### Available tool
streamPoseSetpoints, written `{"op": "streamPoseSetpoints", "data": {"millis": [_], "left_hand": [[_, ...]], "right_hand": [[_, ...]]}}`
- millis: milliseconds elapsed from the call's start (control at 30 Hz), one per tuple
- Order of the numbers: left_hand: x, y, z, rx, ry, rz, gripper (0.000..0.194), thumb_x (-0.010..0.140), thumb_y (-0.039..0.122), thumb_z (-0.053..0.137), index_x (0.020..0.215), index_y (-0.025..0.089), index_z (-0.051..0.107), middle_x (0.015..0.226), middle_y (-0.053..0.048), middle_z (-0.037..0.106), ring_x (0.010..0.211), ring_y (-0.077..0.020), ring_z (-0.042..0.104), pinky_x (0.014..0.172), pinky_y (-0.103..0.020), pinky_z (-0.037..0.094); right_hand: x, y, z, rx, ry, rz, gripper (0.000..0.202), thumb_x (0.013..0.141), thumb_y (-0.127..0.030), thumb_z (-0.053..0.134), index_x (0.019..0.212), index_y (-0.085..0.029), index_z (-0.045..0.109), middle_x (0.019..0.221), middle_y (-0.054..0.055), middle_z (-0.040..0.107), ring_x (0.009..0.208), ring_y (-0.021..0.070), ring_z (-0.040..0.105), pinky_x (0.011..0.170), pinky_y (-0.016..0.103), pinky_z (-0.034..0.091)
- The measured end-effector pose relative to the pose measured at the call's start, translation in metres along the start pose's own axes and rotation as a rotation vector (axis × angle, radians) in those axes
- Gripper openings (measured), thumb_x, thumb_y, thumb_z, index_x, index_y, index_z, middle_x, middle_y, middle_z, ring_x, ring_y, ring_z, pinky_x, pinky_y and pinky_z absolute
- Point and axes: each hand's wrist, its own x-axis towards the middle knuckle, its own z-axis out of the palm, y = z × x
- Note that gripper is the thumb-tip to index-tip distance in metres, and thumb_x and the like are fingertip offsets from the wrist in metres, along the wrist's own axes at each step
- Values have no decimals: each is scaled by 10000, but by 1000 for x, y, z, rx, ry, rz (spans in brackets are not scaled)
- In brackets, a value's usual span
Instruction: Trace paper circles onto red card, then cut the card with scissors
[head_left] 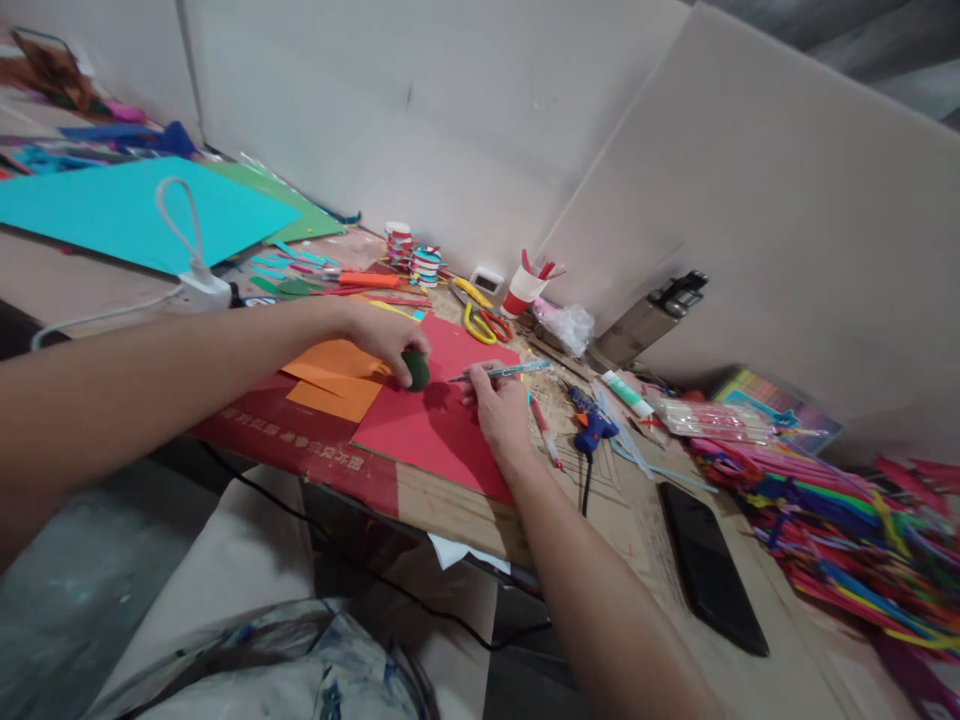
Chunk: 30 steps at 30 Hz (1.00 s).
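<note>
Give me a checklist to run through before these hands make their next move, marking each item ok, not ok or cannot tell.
1. Pen gripped in the right hand: ok.
2. Dark green piece held in the left hand: ok, between thumb and fingers.
3. Red sheet lying beneath both the pen and the green piece: ok.
4. Pen tip off the red sheet: cannot tell; contact is too small to make out.
5. Area beside the right hand free of loose tools: not ok; a red pen and a blue glue gun lie there.
6. Glue gun cold: cannot tell; nothing visible shows its heat.
</note>
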Motion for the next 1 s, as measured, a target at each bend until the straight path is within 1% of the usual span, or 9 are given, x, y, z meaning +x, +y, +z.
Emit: {"op": "streamPoseSetpoints", "data": {"millis": [67, 200, 300, 433, 533, 633, 733, 833, 1000], "left_hand": [[-10, -9, -9, -169, 102, -29, 227, 757, 372, 677, 876, 183, 715, 799, -2, 705, 726, -121, 592, 630, -188, 379], [-27, -20, -27, -374, 396, -136, 287, 837, 407, 627, 944, 149, 693, 737, -37, 684, 645, -123, 575, 607, -222, 409], [-30, -19, -28, -475, 458, -165, 320, 876, 430, 596, 1011, 145, 653, 684, -45, 655, 588, -122, 561, 569, -235, 414], [-25, -11, -18, -529, 426, -151, 346, 910, 475, 542, 1017, 155, 617, 662, -27, 625, 541, -107, 540, 541, -235, 420], [-18, -6, -7, -555, 422, -144, 296, 848, 444, 640, 913, 157, 601, 662, -11, 601, 515, -90, 532, 510, -220, 408], [-12, 4, 5, -585, 387, -114, 271, 780, 380, 714, 905, 172, 594, 662, 5, 604, 506, -88, 539, 484, -205, 393], [-8, 21, 15, -526, 262, -64, 228, 809, 360, 671, 945, 181, 631, 668, 6, 638, 520, -98, 569, 505, -203, 423], [-7, 42, 23, -471, 99, -51, 210, 849, 345, 613, 973, 182, 659, 602, 22, 629, 512, -109, 584, 502, -199, 418], [-6, 64, 31, -425, 13, -67, 210, 817, 328, 639, 959, 181, 684, 600, 13, 665, 525, -123, 621, 503, -193, 416]], "right_hand": [[0, 0, 0, 2, 5, -5, 287, 805, -470, 561, 742, -192, 588, 578, -28, 586, 485, 114, 542, 498, 223, 429], [0, 0, 0, 12, 9, -23, 279, 813, -456, 577, 736, -188, 590, 585, -22, 601, 494, 112, 553, 509, 220, 446], [0, 0, 0, 23, 7, -20, 287, 813, -465, 585, 743, -186, 591, 588, -19, 603, 491, 114, 554, 494, 221, 442], [0, -1, 0, 24, 11, -13, 287, 803, -468, 586, 744, -187, 593, 581, -20, 595, 484, 116, 553, 485, 225, 433], [3, -4, -4, 48, 38, -12, 296, 783, -481, 595, 743, -187, 593, 569, -23, 593, 477, 117, 546, 488, 233, 436], [10, -7, -16, 97, 113, -54, 305, 776, -486, 606, 753, -182, 605, 576, -24, 592, 493, 113, 544, 498, 233, 437], [15, -8, -30, 171, 197, -93, 303, 783, -482, 616, 775, -180, 614, 584, -31, 585, 497, 102, 530, 498, 226, 433], [16, -9, -41, 207, 217, -103, 298, 793, -478, 619, 781, -181, 613, 590, -34, 587, 498, 94, 526, 496, 218, 429], [8, -12, -46, 218, 168, -93, 305, 781, -493, 633, 775, -189, 604, 583, -40, 581, 495, 91, 523, 502, 219, 432]]}}
